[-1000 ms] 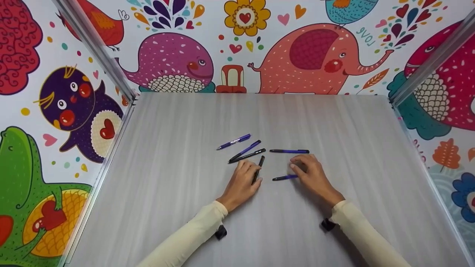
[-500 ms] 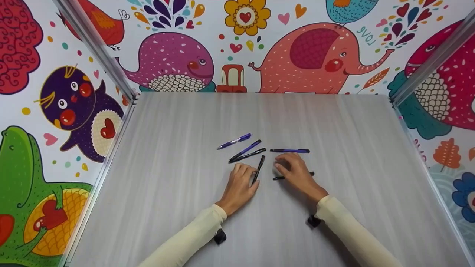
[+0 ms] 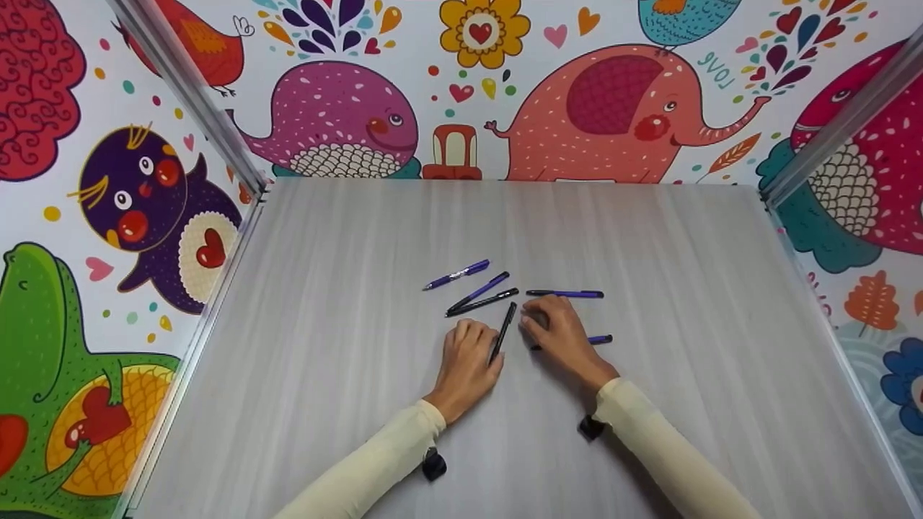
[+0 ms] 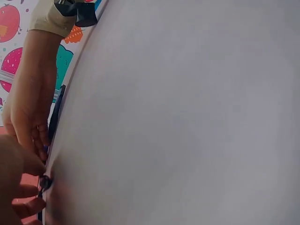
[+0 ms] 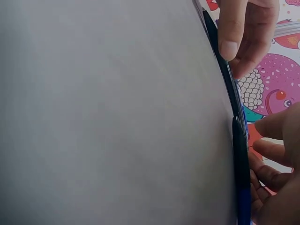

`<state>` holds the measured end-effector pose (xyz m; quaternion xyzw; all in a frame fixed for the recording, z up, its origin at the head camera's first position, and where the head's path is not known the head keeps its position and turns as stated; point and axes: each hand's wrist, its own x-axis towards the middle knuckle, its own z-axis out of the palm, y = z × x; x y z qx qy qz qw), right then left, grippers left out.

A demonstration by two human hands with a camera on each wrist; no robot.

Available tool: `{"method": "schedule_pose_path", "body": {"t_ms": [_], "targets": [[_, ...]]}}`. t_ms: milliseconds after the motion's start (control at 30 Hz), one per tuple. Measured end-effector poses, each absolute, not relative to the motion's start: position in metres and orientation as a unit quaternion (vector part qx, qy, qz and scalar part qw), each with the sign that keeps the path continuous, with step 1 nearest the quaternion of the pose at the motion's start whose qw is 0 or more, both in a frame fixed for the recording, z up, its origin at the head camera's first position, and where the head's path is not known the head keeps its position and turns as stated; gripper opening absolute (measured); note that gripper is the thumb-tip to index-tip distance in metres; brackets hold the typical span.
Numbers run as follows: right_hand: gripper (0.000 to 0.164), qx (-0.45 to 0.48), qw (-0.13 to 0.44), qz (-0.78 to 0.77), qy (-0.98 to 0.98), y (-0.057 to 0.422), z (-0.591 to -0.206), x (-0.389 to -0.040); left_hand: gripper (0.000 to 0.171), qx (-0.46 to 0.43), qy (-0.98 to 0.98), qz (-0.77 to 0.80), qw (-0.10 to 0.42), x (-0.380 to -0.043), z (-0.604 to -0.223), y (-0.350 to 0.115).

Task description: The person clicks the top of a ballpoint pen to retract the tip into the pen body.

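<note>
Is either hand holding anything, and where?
Right hand: nothing. Left hand: fingers at the near half of the nearest black pen; grip can't be told.

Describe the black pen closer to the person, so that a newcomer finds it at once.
Go from the back wall to the middle of the grey table. There is the nearer black pen; unlike its more crosswise neighbours, it points mostly toward that wall.

We can read the word "love" (image 3: 715,71), in reversed letters, on the printed wall (image 3: 620,32) beyond the bench (image 3: 360,238)'s far edge, toward its right corner, between a blue bird (image 3: 686,23) and an elephant's trunk (image 3: 732,130).
</note>
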<state>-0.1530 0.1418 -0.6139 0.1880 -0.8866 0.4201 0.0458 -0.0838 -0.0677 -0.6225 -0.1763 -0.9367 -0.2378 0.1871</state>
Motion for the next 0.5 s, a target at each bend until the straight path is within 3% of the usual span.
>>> {"method": "schedule_pose_path", "body": {"t_ms": [500], "targets": [[0.025,0.199,0.062,0.381,-0.901,0.127,-0.614,-0.158,0.023,-0.168,-0.942,-0.21,0.2,-0.083,-0.626,-0.065]]}}
